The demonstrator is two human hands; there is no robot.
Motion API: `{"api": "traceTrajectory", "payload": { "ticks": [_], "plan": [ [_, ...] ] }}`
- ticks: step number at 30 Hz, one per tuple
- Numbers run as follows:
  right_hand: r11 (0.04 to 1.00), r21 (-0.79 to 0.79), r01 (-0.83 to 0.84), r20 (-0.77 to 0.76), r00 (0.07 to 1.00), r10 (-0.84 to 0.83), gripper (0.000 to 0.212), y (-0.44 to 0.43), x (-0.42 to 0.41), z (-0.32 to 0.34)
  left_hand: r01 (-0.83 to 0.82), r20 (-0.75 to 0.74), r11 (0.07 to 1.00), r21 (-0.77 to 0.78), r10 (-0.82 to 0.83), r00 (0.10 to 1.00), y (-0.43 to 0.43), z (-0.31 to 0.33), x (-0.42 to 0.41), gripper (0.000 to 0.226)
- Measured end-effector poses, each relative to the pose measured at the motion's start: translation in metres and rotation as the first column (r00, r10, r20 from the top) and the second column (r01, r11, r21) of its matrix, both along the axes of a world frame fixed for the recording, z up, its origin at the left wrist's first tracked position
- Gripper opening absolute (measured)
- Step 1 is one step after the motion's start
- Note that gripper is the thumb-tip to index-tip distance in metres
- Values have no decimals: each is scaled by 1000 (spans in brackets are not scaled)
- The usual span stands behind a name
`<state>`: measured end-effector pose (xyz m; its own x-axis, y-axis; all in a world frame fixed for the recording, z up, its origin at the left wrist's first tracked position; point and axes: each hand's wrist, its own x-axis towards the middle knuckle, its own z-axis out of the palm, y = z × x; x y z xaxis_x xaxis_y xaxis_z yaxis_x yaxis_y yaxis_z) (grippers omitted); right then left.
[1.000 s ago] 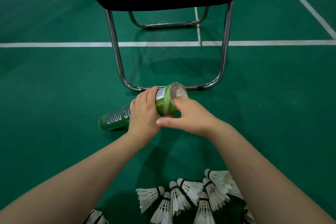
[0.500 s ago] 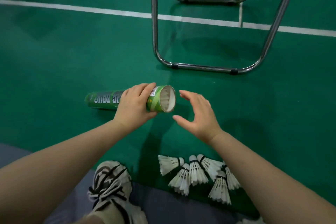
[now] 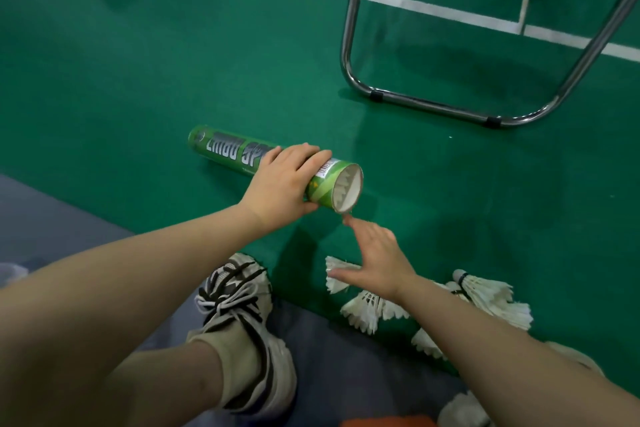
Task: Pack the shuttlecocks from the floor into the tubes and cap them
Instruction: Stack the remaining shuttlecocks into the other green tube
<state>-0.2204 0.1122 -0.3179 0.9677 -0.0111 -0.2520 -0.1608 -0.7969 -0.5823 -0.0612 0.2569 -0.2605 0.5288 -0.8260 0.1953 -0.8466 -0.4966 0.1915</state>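
Down there, one tube (image 3: 273,170) gripped by left hand (image 3: 281,188); right hand (image 3: 375,262) hovers open-fingered over roughly five shuttlecocks (image 3: 485,295).

Both forearms bare, no sleeves, no watch or rings visible. Left hand (image 3: 282,184) and right hand (image 3: 377,262) ungloved. One foot in view: chunky beige sneaker (image 3: 247,329), black trim, pale laces, probably a beige sock.

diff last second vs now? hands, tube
The right hand came off the tube's open end, where it pressed a second ago, and dropped, open and empty, toward the loose shuttlecocks on the floor. Unchanged: the left hand still grips the green tube, uncapped with feathers showing inside. The camera tilted down, bringing a sneaker into view.
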Motion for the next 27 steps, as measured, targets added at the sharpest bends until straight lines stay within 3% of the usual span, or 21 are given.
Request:
{"api": "traceTrajectory", "payload": {
  "ticks": [6,13,20,24,27],
  "plan": [
    [984,-116,-135,-170,979,114,107,23,3,-22,2,30,1000,-8,-2,1000,2,-6,-5,85],
    [930,-229,-287,-184,951,248,101,46,4,-43,-2,20,1000,-25,3,1000,2,-8,-5,82],
    [908,-289,-302,-200,947,251,90,43,10,-45,-17,9,1000,-21,17,1000,2,-9,-4,83],
    [926,-236,-295,-270,935,229,88,38,15,-43,-21,3,1000,-8,21,1000,2,-8,-4,84],
    [980,-98,-173,-277,951,140,90,27,20,-30,-27,-4,1000,1,27,1000,2,-6,-4,84]
  ]
}}
